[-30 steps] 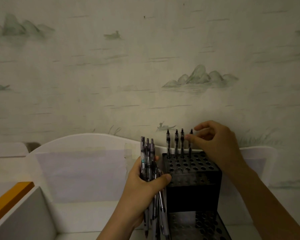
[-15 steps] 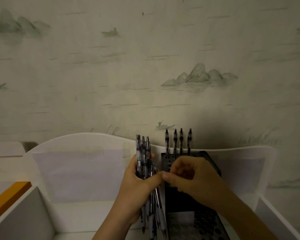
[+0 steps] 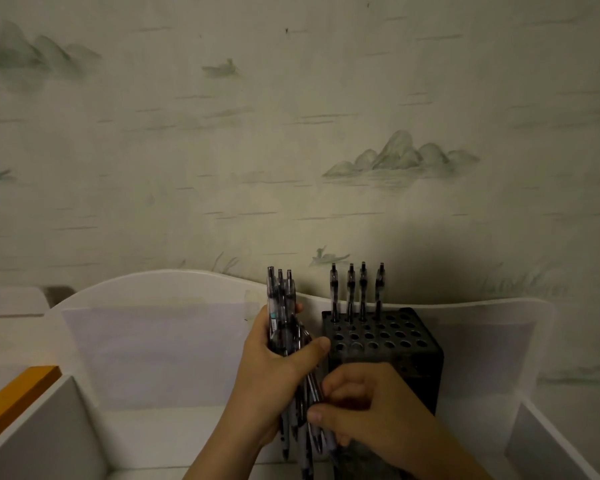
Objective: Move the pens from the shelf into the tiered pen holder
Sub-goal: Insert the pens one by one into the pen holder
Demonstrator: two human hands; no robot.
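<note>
The left hand (image 3: 274, 372) is wrapped round a bundle of pens (image 3: 284, 327), thumb across the front. The right hand (image 3: 364, 407) has its fingers curled at the bundle's lower end, seemingly pinching one pen to draw it out. The bundle stands near upright, clicker ends up, tips down and leaning slightly right. Just beside it, the holder (image 3: 409, 344) carries four pens (image 3: 355, 292) upright in its back row; most holes are empty, so the task looks barely begun.
</note>
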